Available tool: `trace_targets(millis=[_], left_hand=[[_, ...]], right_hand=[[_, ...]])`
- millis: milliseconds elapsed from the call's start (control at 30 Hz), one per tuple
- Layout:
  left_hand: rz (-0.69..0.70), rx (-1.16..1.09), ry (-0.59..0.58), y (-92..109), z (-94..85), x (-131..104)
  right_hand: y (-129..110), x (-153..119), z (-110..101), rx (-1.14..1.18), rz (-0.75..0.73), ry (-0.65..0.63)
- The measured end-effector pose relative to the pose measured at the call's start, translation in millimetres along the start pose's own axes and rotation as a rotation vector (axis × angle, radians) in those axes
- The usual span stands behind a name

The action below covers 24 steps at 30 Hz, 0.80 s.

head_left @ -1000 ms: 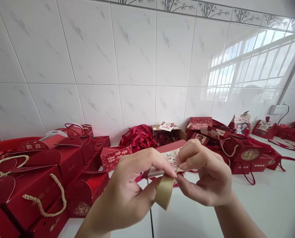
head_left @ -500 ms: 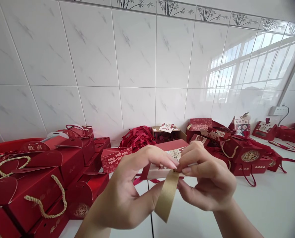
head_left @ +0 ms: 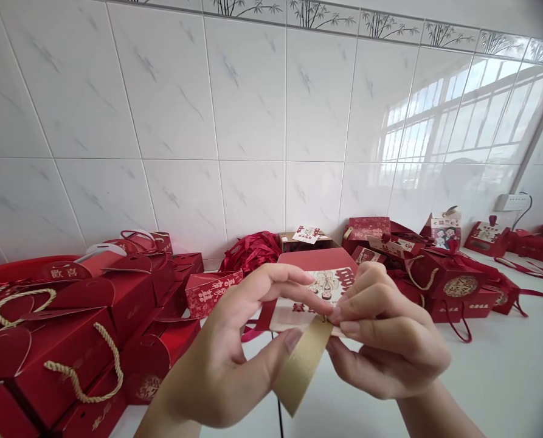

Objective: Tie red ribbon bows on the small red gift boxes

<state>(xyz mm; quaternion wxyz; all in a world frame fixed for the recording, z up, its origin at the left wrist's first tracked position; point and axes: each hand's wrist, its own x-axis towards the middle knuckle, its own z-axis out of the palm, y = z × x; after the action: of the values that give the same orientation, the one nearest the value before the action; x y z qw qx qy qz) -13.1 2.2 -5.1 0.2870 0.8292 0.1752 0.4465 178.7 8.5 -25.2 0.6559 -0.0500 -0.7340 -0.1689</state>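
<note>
Between my hands is a red gift box (head_left: 314, 258) with a cream printed card front showing cartoon figures. A gold ribbon strap (head_left: 301, 371) hangs from a small brass-coloured fastener (head_left: 325, 319) at its near edge. My left hand (head_left: 235, 353) is closed around the strap's upper part, thumb against its side and forefinger reaching to the fastener. My right hand (head_left: 385, 331) pinches the box's near edge just right of the fastener, thumb below and fingers above. Those fingertips hide part of the edge. Dark red ribbon shows under the box's left side.
Red boxes with rope handles (head_left: 70, 353) are stacked at the left. A heap of red ribbons (head_left: 253, 252) and an open carton (head_left: 292, 242) stand by the tiled wall. More red boxes (head_left: 453, 286) crowd the right of the white table (head_left: 494, 377).
The box has tilted so more of its printed front shows. The gold strap has swung to the left, and my right hand has shifted slightly right.
</note>
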Motion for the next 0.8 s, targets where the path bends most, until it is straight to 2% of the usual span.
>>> trace_targets(millis=[167,333,500,667,800], left_hand=[[0.069,0.029,-0.005,-3,1.8,3],[0.159,0.116,0.066,-7,5.0,9],[0.28,0.232,0.152,-13,4.6,11],[0.412,0.377,0.228,-19,6.8,13],[0.484,0.541,0.23,-21,6.5,14]], right_hand=[[-2,0,-2,-0.055,-0.003,0.011],[0,-2,0,-0.081,0.001,0.002],[2,-2,4,0.028,0.057,0.036],[-1,2,-4,0.077,0.361,-0.155],[-5,3,-8,-0.05,0.375,-0.264]])
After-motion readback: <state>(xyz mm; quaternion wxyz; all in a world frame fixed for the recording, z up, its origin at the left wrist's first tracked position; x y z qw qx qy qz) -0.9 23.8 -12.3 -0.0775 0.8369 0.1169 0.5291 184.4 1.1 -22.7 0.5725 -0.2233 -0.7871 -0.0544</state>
